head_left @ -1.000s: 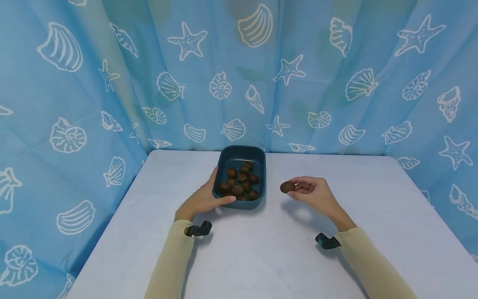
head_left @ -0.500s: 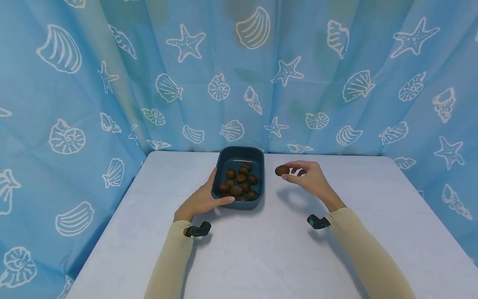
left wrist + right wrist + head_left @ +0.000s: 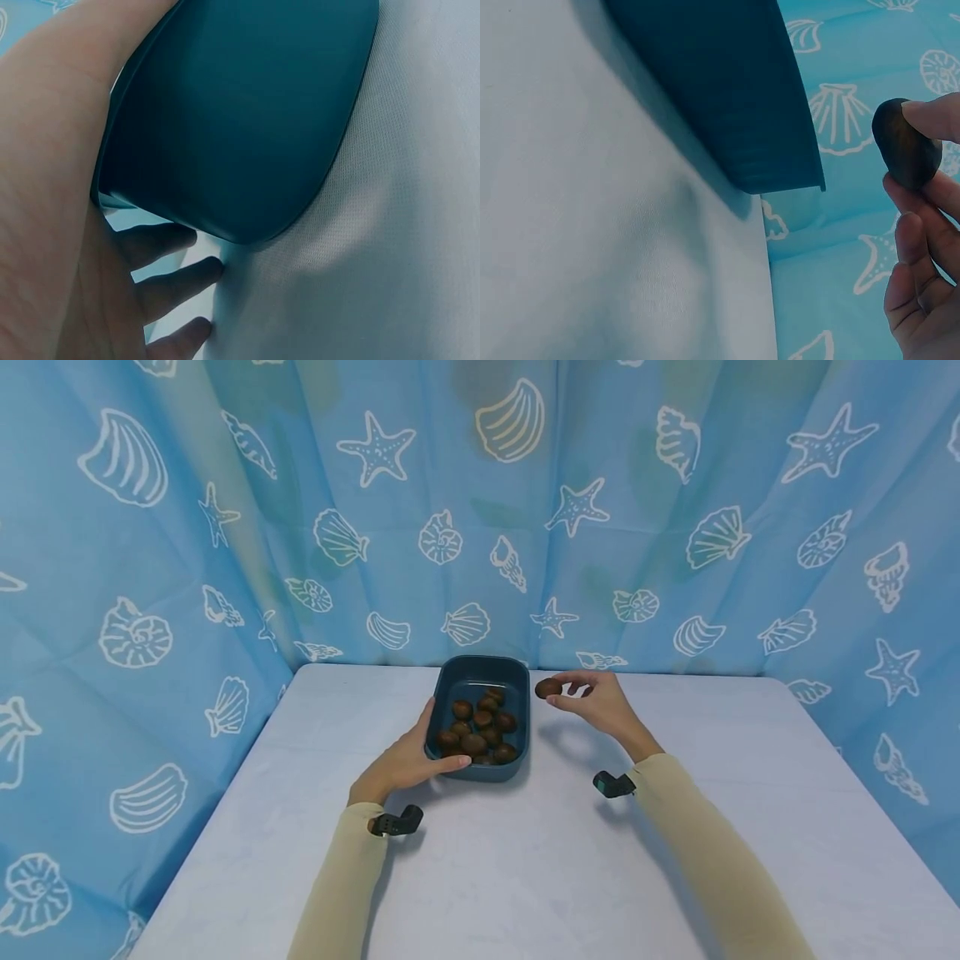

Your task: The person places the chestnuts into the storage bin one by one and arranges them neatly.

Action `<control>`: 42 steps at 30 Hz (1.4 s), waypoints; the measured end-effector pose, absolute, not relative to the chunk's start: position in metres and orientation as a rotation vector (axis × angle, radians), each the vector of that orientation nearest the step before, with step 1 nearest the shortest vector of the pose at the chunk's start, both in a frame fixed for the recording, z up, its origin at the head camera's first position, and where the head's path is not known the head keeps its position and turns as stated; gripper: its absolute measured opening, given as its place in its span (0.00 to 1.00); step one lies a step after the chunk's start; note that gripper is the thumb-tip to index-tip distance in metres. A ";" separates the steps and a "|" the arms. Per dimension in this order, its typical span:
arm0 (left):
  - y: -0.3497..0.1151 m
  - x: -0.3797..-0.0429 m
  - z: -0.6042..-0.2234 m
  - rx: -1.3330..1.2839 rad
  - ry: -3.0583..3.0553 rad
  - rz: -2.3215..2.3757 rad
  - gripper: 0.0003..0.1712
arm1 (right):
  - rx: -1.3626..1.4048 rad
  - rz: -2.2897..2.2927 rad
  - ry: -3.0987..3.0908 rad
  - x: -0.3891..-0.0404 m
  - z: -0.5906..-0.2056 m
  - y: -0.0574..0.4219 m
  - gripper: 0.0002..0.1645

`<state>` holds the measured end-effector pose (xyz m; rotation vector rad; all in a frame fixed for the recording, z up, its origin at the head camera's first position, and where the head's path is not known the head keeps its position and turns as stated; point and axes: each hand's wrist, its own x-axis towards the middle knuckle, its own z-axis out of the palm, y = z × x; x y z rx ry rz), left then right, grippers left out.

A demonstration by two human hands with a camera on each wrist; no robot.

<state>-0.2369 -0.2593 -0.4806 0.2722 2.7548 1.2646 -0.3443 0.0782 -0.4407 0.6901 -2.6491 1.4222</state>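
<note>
A dark blue rectangular container (image 3: 491,772) stands on the table with several brown chestnuts (image 3: 474,744) in it. At its near left corner my left hand (image 3: 407,762) holds it, thumb over the front rim and fingers along the left side. The left wrist view shows the container's wall (image 3: 240,112) close beside spread fingers (image 3: 180,289). My right hand (image 3: 603,703) pinches one chestnut (image 3: 548,688) between thumb and fingers, above the table just right of the container's far right side. In the right wrist view this chestnut (image 3: 906,146) is beyond the container's edge.
A white cloth covers the table (image 3: 480,877). Behind and to the left hangs a blue curtain (image 3: 420,485) with white shell and starfish prints, close to the table's back edge. Small black cameras (image 3: 613,785) sit on both wrists.
My right hand has moved left and farther back with the chestnut, now near the container's rim. The left hand and the container stay in place.
</note>
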 end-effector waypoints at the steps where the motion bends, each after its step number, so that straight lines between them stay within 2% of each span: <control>1: -0.259 -0.237 -0.481 0.271 2.756 1.259 0.73 | 0.689 1.423 -2.655 -0.345 -0.441 0.077 0.26; 35: -0.259 -0.240 -0.483 0.276 2.768 1.272 0.74 | 0.819 1.295 -2.772 -0.368 -0.450 0.021 0.24; 42: -0.259 -0.239 -0.482 0.312 2.760 1.303 0.70 | 0.836 1.219 -2.830 -0.368 -0.447 0.015 0.25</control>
